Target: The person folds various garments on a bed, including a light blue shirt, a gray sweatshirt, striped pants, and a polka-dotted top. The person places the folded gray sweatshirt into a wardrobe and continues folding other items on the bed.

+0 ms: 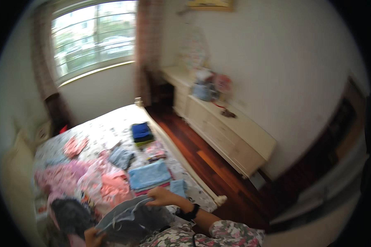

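Observation:
A grey garment (pixel 139 222) with a pale drawstring-like cord is stretched by its upper edge between my two hands, in front of my body. My left hand (pixel 94 237) grips the near-left end of that edge. At the other end, my right hand (pixel 162 196) pinches the cloth; a black band circles this wrist. Just beyond it lie a folded light-blue cloth stack (pixel 150 175) and a smaller folded blue cloth (pixel 178 187). Past the garment are a loose coral-pink garment (pixel 115 186) and a dark grey piece of clothing (pixel 71 216). Motion blurs the details.
The bed (pixel 111 114) bears a pink clothes heap (pixel 61 176), a crumpled denim-blue garment (pixel 121 157) and a folded stack topped with dark blue (pixel 141 131). A raised bed edge (pixel 185 160) runs along the right. Beyond the wooden floor (pixel 201 166) stands a cream cabinet (pixel 222 129).

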`<state>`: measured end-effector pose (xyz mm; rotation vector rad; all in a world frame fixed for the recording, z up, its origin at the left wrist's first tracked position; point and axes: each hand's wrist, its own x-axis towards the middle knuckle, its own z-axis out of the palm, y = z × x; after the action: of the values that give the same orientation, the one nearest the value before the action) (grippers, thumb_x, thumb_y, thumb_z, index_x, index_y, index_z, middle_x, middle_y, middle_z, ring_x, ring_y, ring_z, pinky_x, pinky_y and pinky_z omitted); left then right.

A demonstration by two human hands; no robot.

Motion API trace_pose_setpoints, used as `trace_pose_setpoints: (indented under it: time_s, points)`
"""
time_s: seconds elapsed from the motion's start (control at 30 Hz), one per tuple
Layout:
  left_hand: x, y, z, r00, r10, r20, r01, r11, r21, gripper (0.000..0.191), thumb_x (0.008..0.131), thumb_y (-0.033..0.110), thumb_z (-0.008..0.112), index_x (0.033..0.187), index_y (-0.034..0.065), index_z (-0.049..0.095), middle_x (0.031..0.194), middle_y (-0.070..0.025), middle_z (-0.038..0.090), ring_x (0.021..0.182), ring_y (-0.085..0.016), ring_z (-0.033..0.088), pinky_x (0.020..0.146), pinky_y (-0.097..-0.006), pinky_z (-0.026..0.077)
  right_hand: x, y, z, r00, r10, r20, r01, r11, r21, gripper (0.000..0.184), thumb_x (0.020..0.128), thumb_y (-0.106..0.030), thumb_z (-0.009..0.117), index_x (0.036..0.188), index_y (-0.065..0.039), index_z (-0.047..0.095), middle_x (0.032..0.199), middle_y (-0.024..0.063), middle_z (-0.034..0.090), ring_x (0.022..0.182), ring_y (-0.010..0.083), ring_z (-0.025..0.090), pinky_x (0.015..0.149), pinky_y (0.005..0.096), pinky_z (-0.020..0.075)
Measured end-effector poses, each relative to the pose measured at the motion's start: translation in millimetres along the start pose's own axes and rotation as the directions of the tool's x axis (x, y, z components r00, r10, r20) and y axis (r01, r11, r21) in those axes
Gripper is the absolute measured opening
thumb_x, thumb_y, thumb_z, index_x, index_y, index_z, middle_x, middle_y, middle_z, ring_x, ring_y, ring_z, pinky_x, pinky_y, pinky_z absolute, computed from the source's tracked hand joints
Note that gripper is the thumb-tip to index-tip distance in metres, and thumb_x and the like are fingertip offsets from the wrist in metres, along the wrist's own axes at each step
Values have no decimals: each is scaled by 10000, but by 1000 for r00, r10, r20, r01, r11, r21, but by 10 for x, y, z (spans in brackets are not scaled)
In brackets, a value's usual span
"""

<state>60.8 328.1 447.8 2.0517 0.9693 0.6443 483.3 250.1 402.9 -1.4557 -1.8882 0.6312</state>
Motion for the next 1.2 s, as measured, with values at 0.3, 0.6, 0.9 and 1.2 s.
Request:
trace_pose_setpoints:
  time_s: [0.3, 0.6, 0.9, 1.2]
  points:
    - [667, 178, 699, 990, -58, 128, 62, 998, -25, 240, 931, 180, 685, 1111, 23, 702, 826, -78, 681, 743, -121, 541, 660, -308, 473, -349, -28, 215, 989, 115, -97, -108, 992, 69, 396, 692, -320, 781, 706, 26, 588, 704, 193, 572, 708, 407, 592, 624, 478, 440]
    - [534, 133, 694, 993, -93, 78, 100, 991, -86, 206, 935, 175, 681, 1017, -14, 693, 795, -41, 654, 741, -108, 526, 644, -306, 458, -734, 35, 345, 938, 224, -264, -209, 974, 85, 432, 727, -368, 779, 755, 26, 604, 730, 206, 583, 739, 418, 595, 649, 478, 452]
    - [301, -288, 496, 991, -68, -116, 56, 993, -102, 202, 705, 150, 828, 802, 11, 717, 643, -135, 603, 560, -226, 565, 552, -364, 411, -521, 33, 383, 929, 362, -73, -342, 918, 199, 377, 805, -354, 776, 752, 0, 657, 689, 163, 606, 611, 323, 594, 580, 401, 454]
    - [89, -35, 358, 927, -250, -278, 214, 964, -155, 233, 790, 209, 815, 851, -1, 734, 630, -47, 638, 536, -89, 555, 516, -282, 421, 29, 7, 548, 945, 326, 0, -290, 842, 455, 272, 802, -221, 817, 731, 11, 694, 567, -13, 537, 533, 62, 464, 498, 257, 348]
